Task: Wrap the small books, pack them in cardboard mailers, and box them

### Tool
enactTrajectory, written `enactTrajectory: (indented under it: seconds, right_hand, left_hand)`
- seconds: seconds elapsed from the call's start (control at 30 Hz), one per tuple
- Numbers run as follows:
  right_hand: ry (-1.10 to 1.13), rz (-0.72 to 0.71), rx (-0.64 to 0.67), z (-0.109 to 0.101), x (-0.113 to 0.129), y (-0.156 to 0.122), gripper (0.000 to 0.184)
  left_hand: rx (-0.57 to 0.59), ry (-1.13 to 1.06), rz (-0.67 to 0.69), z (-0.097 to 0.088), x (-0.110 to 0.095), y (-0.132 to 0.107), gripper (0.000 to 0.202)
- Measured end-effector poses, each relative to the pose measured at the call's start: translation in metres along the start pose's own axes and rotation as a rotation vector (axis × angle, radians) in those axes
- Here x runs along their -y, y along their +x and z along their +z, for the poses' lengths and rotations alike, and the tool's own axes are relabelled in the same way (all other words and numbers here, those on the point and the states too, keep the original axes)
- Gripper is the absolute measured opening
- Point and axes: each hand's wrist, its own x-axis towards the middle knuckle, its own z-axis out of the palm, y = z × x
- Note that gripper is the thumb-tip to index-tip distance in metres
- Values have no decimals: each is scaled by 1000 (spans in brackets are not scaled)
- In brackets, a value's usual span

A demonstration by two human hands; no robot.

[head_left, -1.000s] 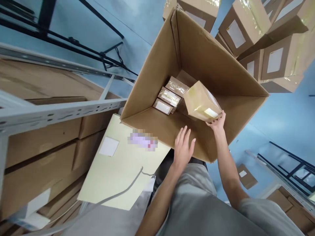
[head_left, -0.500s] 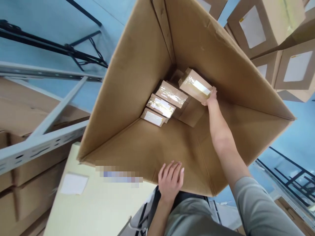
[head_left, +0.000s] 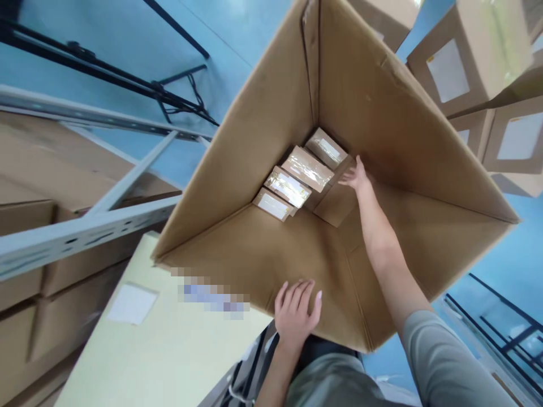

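Blue floor (head_left: 231, 34); left hand (head_left: 294, 312) at carton (head_left: 254, 135), right hand (head_left: 358, 177) inside near boxes (head_left: 307, 169).

Looking down onto a smooth blue floor (head_left: 237, 34), glossy, scored by a thin dark seam and catching soft pale light near the top! Over left, taking in a pale grey metal rack (head_left: 85, 234), punched with holes and stacked with brown cartons (head_left: 42, 152). Beyond that, spotting a black metal frame (head_left: 80, 51); below, a pale yellow panel (head_left: 161, 350); and away lower right, glimpsing more black metal bars (head_left: 507, 301)!
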Motion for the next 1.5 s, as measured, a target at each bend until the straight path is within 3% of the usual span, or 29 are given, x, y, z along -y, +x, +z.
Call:
enactTrajectory:
  seconds: [0.1, 0.3, 0.43, 0.57, 0.67, 0.8, 0.97, 1.1, 1.23, 1.37, 1.5]
  right_hand:
    - [-40, 176, -101, -22, 3, -59, 80]
    - [-29, 212, 36, -62, -5, -184, 71]
    - [-93, 195, 222, -75, -16, -275, 66]
    - [-221, 158, 473, -79, -37, -374, 58]
    - [-347, 169, 684, -78, -65, -449, 54]
    - [-571, 205, 951, -78, -122, -542, 54]
    - [-880, 233, 1235, -91, -214, -643, 59]
    - [-1113, 304, 1380, -100, -298, -701, 61]
    - [-1369, 397, 1450, -112, -395, -743, 58]
    - [-1612, 520, 1494, -130, -492, -778, 56]
    - [-1825, 673, 1531, -143, -587, -814, 53]
  left_hand:
    - [-55, -16, 1, 7, -2, 0, 18]
    - [-102, -131, -47, 12, -7, 5, 19]
    - [-218, -259, -142, -14, -21, -2, 20]
    - [-440, -330, -207, -62, -41, -42, 20]
    - [-634, -331, -260, -99, -47, -99, 24]
    - [-954, -328, -414, -135, -44, -200, 31]
    - [-1296, -376, -727, -162, -52, -338, 47]
    - [-1551, -406, -902, -177, -69, -440, 60]
    - [-1851, -374, -1067, -171, -86, -537, 67]
    - [-2167, -308, -1276, -144, -102, -622, 67]
    - [-2442, -229, -1459, -118, -112, -693, 65]
